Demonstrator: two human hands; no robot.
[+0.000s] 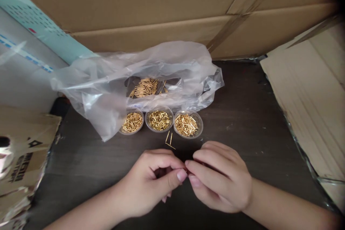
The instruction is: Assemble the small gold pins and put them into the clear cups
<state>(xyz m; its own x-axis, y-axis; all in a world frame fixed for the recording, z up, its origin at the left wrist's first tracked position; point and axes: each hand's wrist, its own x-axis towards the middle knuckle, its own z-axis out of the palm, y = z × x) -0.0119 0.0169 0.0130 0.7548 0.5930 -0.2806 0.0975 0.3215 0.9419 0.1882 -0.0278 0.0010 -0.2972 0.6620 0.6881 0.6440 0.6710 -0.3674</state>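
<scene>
My left hand (159, 179) and my right hand (221, 178) meet above the dark table, thumbs and forefingers pinched with their tips almost touching. Whatever sits between the fingertips is mostly covered; only a tiny reddish-gold bit shows. Just beyond them lie several thin gold pins (170, 139). Three round clear cups hold small gold metal parts: a left cup (143, 122), a middle cup (173, 119) and a right cup (201, 125). Behind these, an opened clear plastic bag (172, 55) contains a heap of longer gold pins (147, 88).
A large cardboard box (148, 3) forms the back wall. Cardboard flaps stand at the right (309, 90) and at the lower left (24, 158). A teal and grey package (32, 18) is at the upper left. The dark tabletop (237, 107) spreads between them.
</scene>
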